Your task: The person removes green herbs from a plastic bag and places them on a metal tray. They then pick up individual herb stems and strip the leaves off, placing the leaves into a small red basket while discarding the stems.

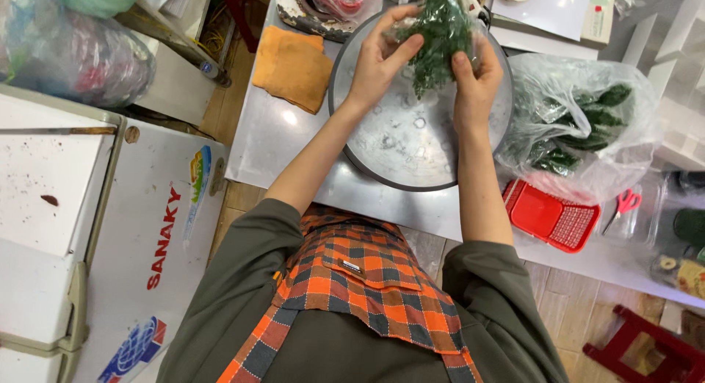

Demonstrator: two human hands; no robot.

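My left hand (pixel 382 56) and my right hand (pixel 476 85) together hold a small clear bag of dark green leafy herbs (pixel 439 30) above a large round metal tray (pixel 400 144). The left thumb and fingers pinch the bag's upper left side. The right hand's fingers press against its lower right side. The tray lies wet and bare on a steel counter (pixel 272 141).
A bigger clear plastic bag of green leaves (pixel 580 126) sits right of the tray. A red plastic basket (pixel 551 218) and red-handled scissors (pixel 624 203) lie near the counter's front. An orange cloth (pixel 294 66) lies left of the tray. A white chest freezer (pixel 95 229) stands at left, a red stool (pixel 646 346) at lower right.
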